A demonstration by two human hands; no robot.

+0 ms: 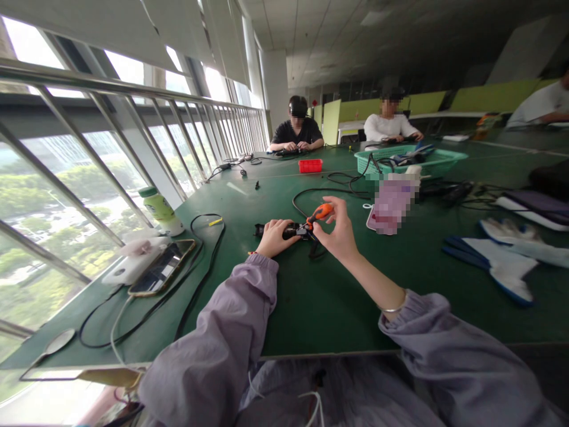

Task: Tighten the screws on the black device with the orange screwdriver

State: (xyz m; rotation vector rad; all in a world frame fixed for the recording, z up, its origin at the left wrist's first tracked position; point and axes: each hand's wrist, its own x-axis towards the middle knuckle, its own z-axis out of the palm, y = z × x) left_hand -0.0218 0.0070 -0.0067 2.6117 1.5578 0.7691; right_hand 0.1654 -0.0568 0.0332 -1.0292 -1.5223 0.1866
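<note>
On the green table (pixel 329 320), a black device (pixel 291 230) with a cable lies near the middle. My left hand (pixel 276 238) is closed over it from the left, fingers on top. An orange-and-black handled tool (pixel 320 212) is in my right hand (pixel 338 232), gripped between thumb and fingers at the right end of the device. The tool's metal tip meets the device by my left fingertips; its exact shape is too small to tell.
At the left are a phone (pixel 164 270), a green bottle (pixel 160 209) and looped cables. A pink phone (pixel 393 204), teal basket (pixel 413 163), gloves (pixel 502 255) and red basket (pixel 310 166) lie beyond and right. People sit across the table.
</note>
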